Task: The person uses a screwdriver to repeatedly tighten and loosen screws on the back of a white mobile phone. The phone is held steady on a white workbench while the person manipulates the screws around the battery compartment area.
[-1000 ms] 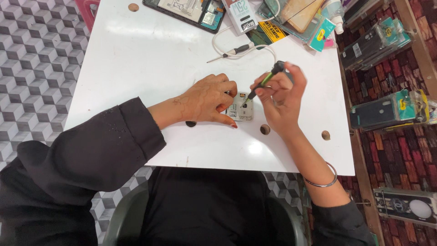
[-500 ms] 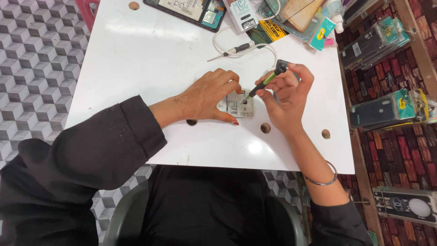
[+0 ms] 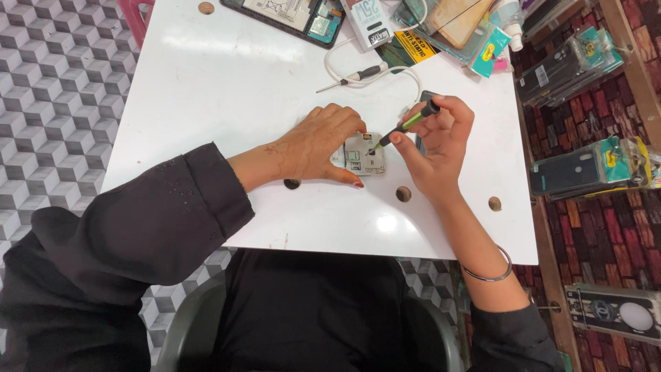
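- The left hand (image 3: 320,141) lies flat, fingers spread and closed on nothing, pressing down the left edge of the phone (image 3: 363,153), a small opened handset lying back-up near the middle of the table (image 3: 206,89).
- If that pressure eases, I judge the phone could twist or slide on the smooth white top, since nothing else steadies it.
- A hole (image 3: 292,184) in the table sits just below-left of the phone; a loosened screw could roll into it and be lost.
- The screwdriver (image 3: 403,126), green and black, slants down to the phone's upper right part, tip touching the exposed board. If the tip slips out of the screw head, it could scratch the board or round the head.
- The right hand (image 3: 441,148), right of the phone, is curled shut on the screwdriver, pinching it between thumb and fingertips. The grip sits high on the handle, which I judge gives less control of the tip.
- A second screwdriver (image 3: 351,76) lies up from the phone, well apart, beside a white cable (image 3: 337,48).
- Compared with half a second ago, the right hand has shifted slightly right and the screwdriver leans flatter; the left hand and phone are unchanged.
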